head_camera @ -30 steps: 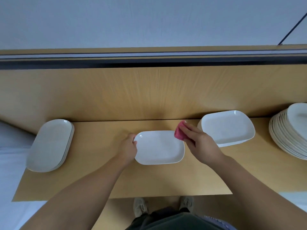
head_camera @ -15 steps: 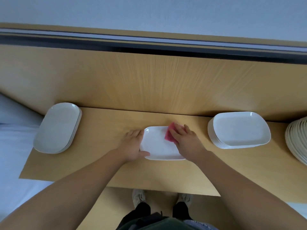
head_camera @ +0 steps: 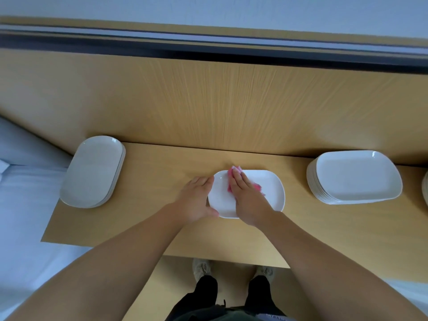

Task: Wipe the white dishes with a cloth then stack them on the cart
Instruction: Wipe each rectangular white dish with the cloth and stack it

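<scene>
- Plate [head_camera: 266, 193]: on the table [head_camera: 150, 223], under both my hands.
- Left hand [head_camera: 196, 200]: fingers flat, bracing the plate's left rim, gripping nothing.
- Right hand [head_camera: 247, 200]: flat, pressing the cloth [head_camera: 233, 170] onto the plate's left half.
- Method: press evenly and sweep right across the plate.
- Finished stack [head_camera: 92, 170]: probably the one left of the plate.

Black trousers [head_camera: 256, 295], beige shoes [head_camera: 201, 269]

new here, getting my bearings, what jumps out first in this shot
The pink cloth stands out most, pressed flat under the right hand on a white rectangular dish at the middle of the wooden counter, while the left hand braces the dish's left edge. A stack of white oval dishes sits at the counter's left end and a taller stack of white rectangular dishes toward the right.
</scene>
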A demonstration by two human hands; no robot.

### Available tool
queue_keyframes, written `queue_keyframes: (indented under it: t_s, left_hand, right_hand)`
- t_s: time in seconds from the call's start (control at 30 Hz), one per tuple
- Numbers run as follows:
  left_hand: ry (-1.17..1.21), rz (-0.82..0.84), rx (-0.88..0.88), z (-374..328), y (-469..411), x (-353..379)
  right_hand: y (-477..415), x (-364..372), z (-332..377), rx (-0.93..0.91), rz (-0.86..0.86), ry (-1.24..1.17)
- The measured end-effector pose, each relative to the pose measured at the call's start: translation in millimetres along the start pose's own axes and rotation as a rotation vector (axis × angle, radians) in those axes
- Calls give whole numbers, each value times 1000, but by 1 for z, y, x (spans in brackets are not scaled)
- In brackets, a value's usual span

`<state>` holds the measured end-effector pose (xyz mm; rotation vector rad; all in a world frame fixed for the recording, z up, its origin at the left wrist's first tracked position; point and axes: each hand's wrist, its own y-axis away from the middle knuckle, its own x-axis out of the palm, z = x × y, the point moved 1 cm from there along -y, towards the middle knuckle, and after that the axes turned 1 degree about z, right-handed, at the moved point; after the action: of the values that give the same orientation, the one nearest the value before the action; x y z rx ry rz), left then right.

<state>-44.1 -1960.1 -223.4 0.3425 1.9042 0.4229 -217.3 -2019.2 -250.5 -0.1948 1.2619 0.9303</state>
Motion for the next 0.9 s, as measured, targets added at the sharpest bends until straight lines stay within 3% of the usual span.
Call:
queue_keyframes:
  t_s: [0.27, 0.4, 0.63, 0.9]
  left_hand:
    - [-6, -43, 29, 4, -1, -2]
    - [-37, -69, 32, 7, -2, -1]
    - [-104, -60, 69, 8, -1, -4]
    - [-121, -59, 70, 10, -3, -4]
  right_hand:
    - [-7, -7, 13, -117, 66, -148]
    - [-6, -11, 10, -171, 79, -1]
    - [-6, -15, 19, -2, 53, 245]
    - [-11, -8, 13, -100, 89, 104]
